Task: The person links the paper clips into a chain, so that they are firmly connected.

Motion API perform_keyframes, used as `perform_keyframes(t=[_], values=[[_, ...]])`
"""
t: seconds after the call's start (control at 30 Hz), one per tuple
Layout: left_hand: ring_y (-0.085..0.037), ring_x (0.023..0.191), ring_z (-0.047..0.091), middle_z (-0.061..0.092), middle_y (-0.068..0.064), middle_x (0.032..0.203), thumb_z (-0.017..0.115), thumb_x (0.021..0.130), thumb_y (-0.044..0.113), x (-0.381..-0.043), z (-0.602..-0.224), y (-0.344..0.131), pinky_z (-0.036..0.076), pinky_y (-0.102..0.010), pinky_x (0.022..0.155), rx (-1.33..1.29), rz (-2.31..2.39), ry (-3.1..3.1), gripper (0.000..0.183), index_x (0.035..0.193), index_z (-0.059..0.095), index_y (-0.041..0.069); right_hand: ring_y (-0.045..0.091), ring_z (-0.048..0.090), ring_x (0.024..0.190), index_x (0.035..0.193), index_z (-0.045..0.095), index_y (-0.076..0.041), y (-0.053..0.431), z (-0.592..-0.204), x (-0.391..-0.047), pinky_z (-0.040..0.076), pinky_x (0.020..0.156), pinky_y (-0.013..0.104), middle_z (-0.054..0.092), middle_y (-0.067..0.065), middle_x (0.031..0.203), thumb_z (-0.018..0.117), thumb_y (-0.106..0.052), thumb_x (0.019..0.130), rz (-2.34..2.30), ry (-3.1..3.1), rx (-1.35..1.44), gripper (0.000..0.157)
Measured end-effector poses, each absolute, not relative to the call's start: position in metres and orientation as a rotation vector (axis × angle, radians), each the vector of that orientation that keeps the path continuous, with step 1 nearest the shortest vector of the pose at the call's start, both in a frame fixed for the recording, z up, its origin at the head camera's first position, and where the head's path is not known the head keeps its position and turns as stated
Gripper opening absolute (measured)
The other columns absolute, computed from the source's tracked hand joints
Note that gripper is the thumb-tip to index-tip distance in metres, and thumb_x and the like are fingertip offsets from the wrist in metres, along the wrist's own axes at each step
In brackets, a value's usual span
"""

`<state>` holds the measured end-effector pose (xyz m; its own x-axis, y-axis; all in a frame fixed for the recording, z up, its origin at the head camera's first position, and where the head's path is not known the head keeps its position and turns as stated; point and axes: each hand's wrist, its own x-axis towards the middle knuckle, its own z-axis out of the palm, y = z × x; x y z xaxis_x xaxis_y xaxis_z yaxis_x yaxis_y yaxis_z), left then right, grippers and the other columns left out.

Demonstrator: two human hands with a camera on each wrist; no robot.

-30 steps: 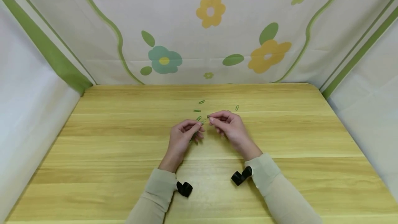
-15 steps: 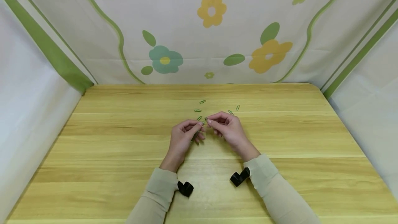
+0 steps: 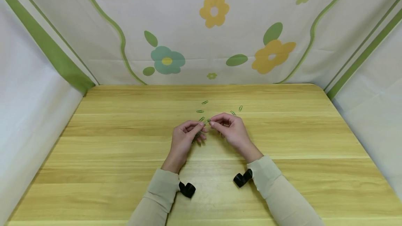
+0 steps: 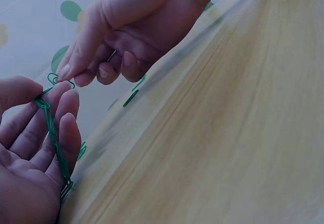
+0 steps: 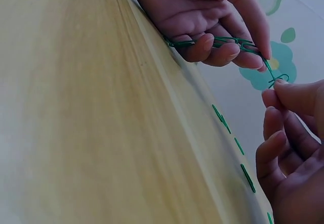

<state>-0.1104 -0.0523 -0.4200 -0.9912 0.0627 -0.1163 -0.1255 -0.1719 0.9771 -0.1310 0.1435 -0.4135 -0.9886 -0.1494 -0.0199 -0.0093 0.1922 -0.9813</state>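
Observation:
In the head view, my left hand and right hand meet fingertip to fingertip over the table's middle. The left thumb and index finger pinch the end of a chain of green paper clips, which hangs down across that palm and fingers. Between the right thumb and index finger is a single green paper clip, right at the chain's end clip. Part of the single clip is covered by the right fingertips.
Loose green paper clips lie on the wooden table beyond the hands: one at the back, another below it, and one farther right. A flowered white cloth stands behind the table.
The right hand has come a little left and down, bringing its paper clip up to the chain's end. A loose clip behind the right hand has come into view. The left hand has hardly moved.

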Motion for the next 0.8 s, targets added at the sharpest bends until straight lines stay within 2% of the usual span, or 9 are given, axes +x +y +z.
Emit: perform_keyframes(t=[0.2,0.43,0.67,0.8], values=[[-0.018,0.071,0.074,0.082,-0.016,0.096,0.074,0.104,0.018,-0.1102,-0.4204,-0.0517,0.058,-0.029,0.062,-0.081,2.295,1.963,0.019,0.111,0.079,0.001,0.020,0.066,0.083,0.110,0.082,-0.012,0.1446,-0.4126,-0.1308,0.056,0.067,0.027,0.078,0.008,0.099,0.079,-0.018,0.100,-1.810,2.447,-0.168,0.012],[-0.019,0.072,0.074,0.082,-0.014,0.097,0.075,0.103,0.018,-0.1101,-0.4205,-0.0517,0.058,-0.028,0.063,-0.090,2.307,1.971,0.022,0.115,0.078,-0.001,0.020,0.068,0.090,0.108,0.083,-0.016,0.1451,-0.4116,-0.1295,0.056,0.080,0.032,0.081,0.003,0.100,0.079,-0.021,0.100,-1.702,2.549,-0.210,0.010],[-0.018,0.071,0.073,0.082,-0.011,0.095,0.075,0.103,0.018,-0.1102,-0.4197,-0.0518,0.058,-0.028,0.062,-0.098,2.308,1.957,0.023,0.115,0.078,-0.001,0.018,0.066,0.095,0.105,0.082,-0.018,0.1458,-0.4149,-0.1311,0.056,0.080,0.030,0.077,0.000,0.105,0.080,-0.020,0.099,-1.701,2.595,-0.293,0.007],[-0.017,0.070,0.072,0.081,-0.013,0.095,0.074,0.104,0.018,-0.1105,-0.4198,-0.0515,0.058,-0.028,0.062,-0.099,2.300,1.955,0.023,0.114,0.077,-0.002,0.020,0.068,0.097,0.108,0.078,-0.015,0.1457,-0.4171,-0.1323,0.059,0.078,0.031,0.076,0.004,0.109,0.076,-0.020,0.102,-1.731,2.526,-0.301,0.008]])
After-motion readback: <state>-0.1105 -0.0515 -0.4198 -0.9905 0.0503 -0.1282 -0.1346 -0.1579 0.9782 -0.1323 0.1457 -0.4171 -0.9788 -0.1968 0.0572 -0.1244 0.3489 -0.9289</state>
